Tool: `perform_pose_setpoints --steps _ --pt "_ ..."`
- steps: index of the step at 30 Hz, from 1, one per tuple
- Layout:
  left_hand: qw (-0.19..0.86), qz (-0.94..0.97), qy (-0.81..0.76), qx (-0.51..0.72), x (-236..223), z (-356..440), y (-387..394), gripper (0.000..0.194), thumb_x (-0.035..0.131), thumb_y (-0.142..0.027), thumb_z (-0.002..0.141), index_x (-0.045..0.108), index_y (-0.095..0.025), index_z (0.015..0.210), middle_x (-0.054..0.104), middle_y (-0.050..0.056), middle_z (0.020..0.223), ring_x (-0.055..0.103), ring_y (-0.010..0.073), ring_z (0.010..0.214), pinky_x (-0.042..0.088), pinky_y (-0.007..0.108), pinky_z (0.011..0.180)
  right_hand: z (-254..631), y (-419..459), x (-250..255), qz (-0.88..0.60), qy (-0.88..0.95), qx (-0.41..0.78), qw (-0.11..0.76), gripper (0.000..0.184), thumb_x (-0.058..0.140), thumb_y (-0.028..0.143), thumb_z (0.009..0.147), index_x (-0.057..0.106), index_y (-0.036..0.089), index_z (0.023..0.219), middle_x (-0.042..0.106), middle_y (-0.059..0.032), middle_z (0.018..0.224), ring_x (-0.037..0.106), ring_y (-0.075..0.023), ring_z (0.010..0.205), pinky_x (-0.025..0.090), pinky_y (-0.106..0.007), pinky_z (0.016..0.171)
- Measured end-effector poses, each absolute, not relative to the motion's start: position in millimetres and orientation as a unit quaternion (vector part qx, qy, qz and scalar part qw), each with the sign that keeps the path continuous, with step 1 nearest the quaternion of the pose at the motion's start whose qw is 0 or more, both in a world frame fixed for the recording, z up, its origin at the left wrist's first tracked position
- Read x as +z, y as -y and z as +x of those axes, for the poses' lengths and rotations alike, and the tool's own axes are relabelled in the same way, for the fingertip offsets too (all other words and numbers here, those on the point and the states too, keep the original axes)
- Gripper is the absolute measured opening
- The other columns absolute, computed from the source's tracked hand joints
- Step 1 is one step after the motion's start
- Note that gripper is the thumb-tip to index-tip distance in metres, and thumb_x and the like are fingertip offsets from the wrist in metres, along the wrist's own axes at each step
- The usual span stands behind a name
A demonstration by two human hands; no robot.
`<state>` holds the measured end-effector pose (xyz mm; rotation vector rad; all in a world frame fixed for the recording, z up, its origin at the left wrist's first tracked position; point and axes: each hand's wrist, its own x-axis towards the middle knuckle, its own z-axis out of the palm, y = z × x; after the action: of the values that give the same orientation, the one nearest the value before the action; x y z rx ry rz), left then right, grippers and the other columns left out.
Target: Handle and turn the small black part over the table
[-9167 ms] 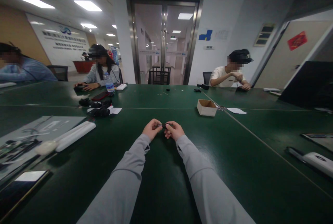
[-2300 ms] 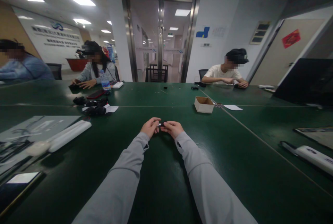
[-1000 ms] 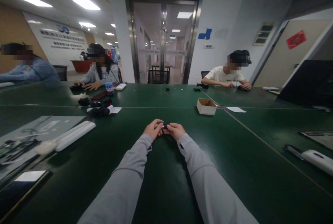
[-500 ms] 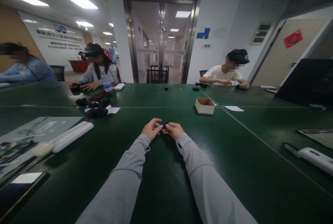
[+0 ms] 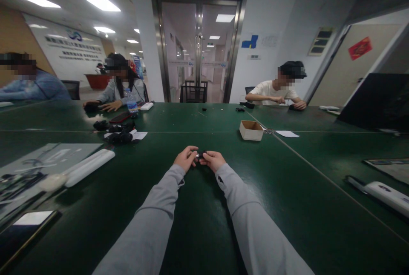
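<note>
Fingertips of both hands come together on a small dark piece (image 5: 200,155) that I make out on my feed to the left of the open box (image 5: 252,133) and nearer to me than it. The right hand (image 5: 215,161) has a narrow grip, thumb and fingers pinching the dark end. The left hand (image 5: 184,158) is at the other end, which shows a pale glint; its index finger arches a little clear, and I cannot tell whether its grip clamps the piece or only touches it. So the piece lies between the two grips, right at the fingertips rather than back in a palm, most of it covered. I judge it is held this way because something so small needs one side to steady it and the other free to feel or turn it, and fingertips leave a bit of it in sight. The forearms reach well out over the table (image 5: 201,215), probably so the table can catch the piece if it slips.

A white sheet (image 5: 287,133) lies just to the right of the box. Well to the left of the box, dark gear (image 5: 119,138) sits partly on paper, which I take to be parked out of the hands' way. What the piece is, I cannot tell from here.
</note>
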<state>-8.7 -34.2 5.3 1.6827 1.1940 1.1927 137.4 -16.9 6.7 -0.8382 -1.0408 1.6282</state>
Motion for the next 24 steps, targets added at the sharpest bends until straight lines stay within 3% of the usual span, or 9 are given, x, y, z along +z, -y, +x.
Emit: perform_pose_setpoints --steps 6,11,14,17,19,21,24 --pt "0.368 0.629 -0.444 0.521 2.6 -5.5 37.9 0.041 0.061 -0.034 0.068 0.051 -0.016 0.103 0.054 0.001 0.076 0.054 0.0091 0.056 0.047 0.023 0.055 138.6 21.9 7.4 -0.337 0.424 0.668 0.510 0.010 0.063 0.004 0.070 0.058 0.008 0.063 0.059 -0.0036 0.052 0.058 -0.0110 0.046 0.051 -0.017 0.046" --pt "0.348 0.567 -0.422 0.616 9.0 6.6 49.2 0.033 0.062 -0.036 0.067 0.058 -0.014 0.091 0.057 0.005 0.081 0.055 0.0121 0.070 0.046 0.022 0.060 130.7 38.3 13.4 -0.296 0.365 0.693 0.546 0.016 0.069 0.012 0.067 0.054 0.011 0.072 0.062 -0.0050 0.062 0.064 -0.0162 0.060 0.055 -0.024 0.059" --pt "0.324 0.536 -0.442 0.642 14.7 13.4 60.3 0.032 0.058 -0.039 0.069 0.057 -0.016 0.090 0.056 0.004 0.086 0.052 0.0088 0.064 0.043 0.018 0.054 116.8 52.2 17.3 -0.323 0.316 0.698 0.556 0.027 0.068 0.016 0.069 0.045 0.015 0.081 0.060 -0.0006 0.060 0.062 -0.0151 0.052 0.056 -0.027 0.056" --pt "0.360 0.521 -0.458 0.624 23.4 9.1 77.8 0.033 0.055 -0.044 0.071 0.053 -0.017 0.090 0.052 -0.001 0.073 0.040 0.0034 0.043 0.033 0.015 0.037 106.3 70.8 20.0 -0.368 0.306 0.711 0.516 0.039 0.066 0.024 0.072 0.034 0.019 0.094 0.058 0.0027 0.065 0.058 -0.0143 0.040 0.054 -0.030 0.045" --pt "0.395 0.530 -0.463 0.591 32.3 -4.8 94.8 0.037 0.053 -0.048 0.071 0.050 -0.018 0.092 0.046 -0.004 0.060 0.034 0.0036 0.036 0.027 0.016 0.032 107.9 86.6 23.5 -0.367 0.346 0.724 0.471 0.046 0.064 0.030 0.073 0.029 0.022 0.102 0.060 -0.0010 0.079 0.058 -0.0147 0.040 0.053 -0.032 0.042" --pt "0.414 0.543 -0.478 0.553 42.5 -29.1 117.2 0.040 0.054 -0.050 0.070 0.050 -0.018 0.093 0.048 -0.003 0.059 0.042 0.0062 0.039 0.031 0.016 0.034 120.1 104.3 31.6 -0.355 0.419 0.721 0.423 0.052 0.064 0.032 0.071 0.027 0.025 0.108 0.057 -0.0054 0.095 0.059 -0.0145 0.042 0.052 -0.033 0.041" --pt "0.482 0.536 -0.529 0.448 52.7 -81.5 161.3 0.044 0.061 -0.053 0.061 0.054 -0.019 0.088 0.056 0.004 0.076 0.053 0.0117 0.050 0.035 0.019 0.035 160.4 132.7 55.7 -0.361 0.555 0.659 0.357 0.054 0.065 0.033 0.068 0.035 0.024 0.111 0.054 -0.0089 0.104 0.059 -0.0126 0.046 0.051 -0.030 0.043"
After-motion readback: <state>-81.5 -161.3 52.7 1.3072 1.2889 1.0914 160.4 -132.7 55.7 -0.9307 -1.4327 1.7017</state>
